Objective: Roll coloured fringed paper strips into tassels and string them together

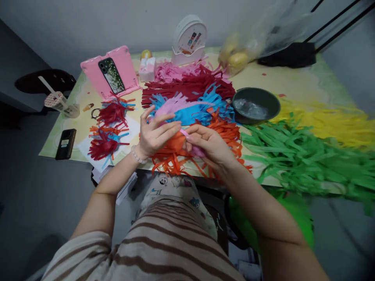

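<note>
My left hand (155,132) and my right hand (208,144) meet over the near edge of the table, above a heap of orange fringed paper (222,128). Together they pinch a rolled bundle of pink paper strip (193,146); the right hand's fingers curl round it, while the left thumb and fingers press on its end. Just behind the hands lie blue fringed paper (199,111) and a lighter pink piece (172,105). A dark red heap (190,86) spreads farther back.
A dark bowl (254,105) stands right of the piles. Green fringed paper (307,160) and yellow fringed paper (331,121) cover the table's right side. At left are finished tassels (107,144), a black phone (66,143) and a pink stand holding a phone (113,74).
</note>
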A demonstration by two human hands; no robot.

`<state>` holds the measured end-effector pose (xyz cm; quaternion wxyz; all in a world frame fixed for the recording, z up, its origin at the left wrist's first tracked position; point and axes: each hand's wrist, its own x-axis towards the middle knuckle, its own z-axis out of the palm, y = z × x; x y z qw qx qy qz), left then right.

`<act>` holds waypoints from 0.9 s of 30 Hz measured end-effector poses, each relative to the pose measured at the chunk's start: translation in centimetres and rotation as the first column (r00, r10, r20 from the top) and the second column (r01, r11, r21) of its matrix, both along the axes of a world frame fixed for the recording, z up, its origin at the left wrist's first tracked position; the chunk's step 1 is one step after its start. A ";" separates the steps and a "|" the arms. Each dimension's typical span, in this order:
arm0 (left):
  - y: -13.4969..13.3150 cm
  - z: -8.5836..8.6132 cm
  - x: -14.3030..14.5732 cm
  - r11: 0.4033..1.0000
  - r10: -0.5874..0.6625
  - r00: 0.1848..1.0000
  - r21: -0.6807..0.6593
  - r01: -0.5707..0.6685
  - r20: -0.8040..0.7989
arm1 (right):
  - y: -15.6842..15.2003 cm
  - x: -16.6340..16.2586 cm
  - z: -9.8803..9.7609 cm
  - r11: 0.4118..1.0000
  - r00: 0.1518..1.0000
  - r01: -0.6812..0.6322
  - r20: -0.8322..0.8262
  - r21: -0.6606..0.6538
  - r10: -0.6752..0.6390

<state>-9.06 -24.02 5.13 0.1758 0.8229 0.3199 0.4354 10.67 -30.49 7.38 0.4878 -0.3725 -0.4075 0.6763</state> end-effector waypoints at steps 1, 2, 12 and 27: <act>-0.3 -0.3 0.6 0.999 0.030 0.998 -0.011 -0.030 0.051 | 0.0 -0.2 0.1 0.999 0.999 0.035 -0.012 0.031 -0.035; -0.6 -0.5 1.4 0.998 0.066 0.991 -0.018 -0.064 0.118 | 0.1 -0.4 0.2 0.996 0.997 0.069 -0.020 0.063 -0.068; -3.2 0.6 6.1 0.882 0.232 0.806 -0.467 0.062 0.545 | 1.3 -0.6 0.3 0.867 0.946 0.153 0.184 0.474 -0.268; -1.2 3.8 0.5 0.888 0.386 0.693 -0.449 -0.101 0.609 | 16.5 21.6 -6.3 0.943 0.049 0.242 0.968 0.227 -0.245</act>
